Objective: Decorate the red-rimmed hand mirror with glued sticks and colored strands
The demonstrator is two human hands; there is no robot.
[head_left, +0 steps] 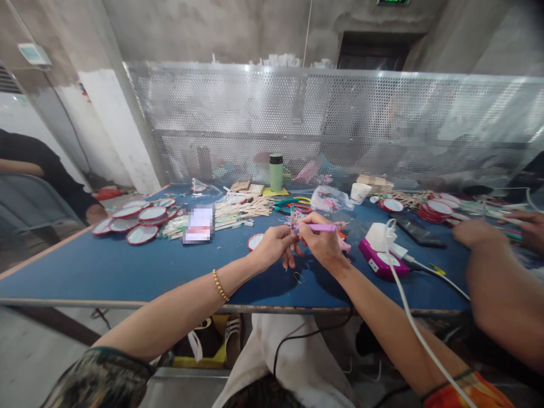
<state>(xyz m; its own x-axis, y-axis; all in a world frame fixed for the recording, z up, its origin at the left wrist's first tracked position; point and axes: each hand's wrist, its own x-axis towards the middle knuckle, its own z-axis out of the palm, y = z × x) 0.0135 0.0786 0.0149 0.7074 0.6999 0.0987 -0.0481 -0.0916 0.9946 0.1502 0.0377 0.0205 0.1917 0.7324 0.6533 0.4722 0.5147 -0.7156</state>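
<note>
My left hand (278, 245) is closed on a thin upright stick with a green tip (292, 213). My right hand (319, 239) is closed around a slim purple pen-like tool (321, 228), its far end hidden by my fingers at the stick. Just left of my left hand lies a round white disc with a red rim (255, 242), partly covered by it. A small yellowish loop (298, 277) rests on the blue table (170, 277) below my hands. Pink pieces (343, 243) show behind my right hand.
Red-rimmed discs (142, 234) and sticks (242, 211) lie left, near a blurred-out phone-like slab (199, 224). A green bottle (276, 173) stands behind. At right are a magenta power strip (374, 262), a white cable (403, 300), a black phone (420, 233) and a co-worker's arms (484, 249).
</note>
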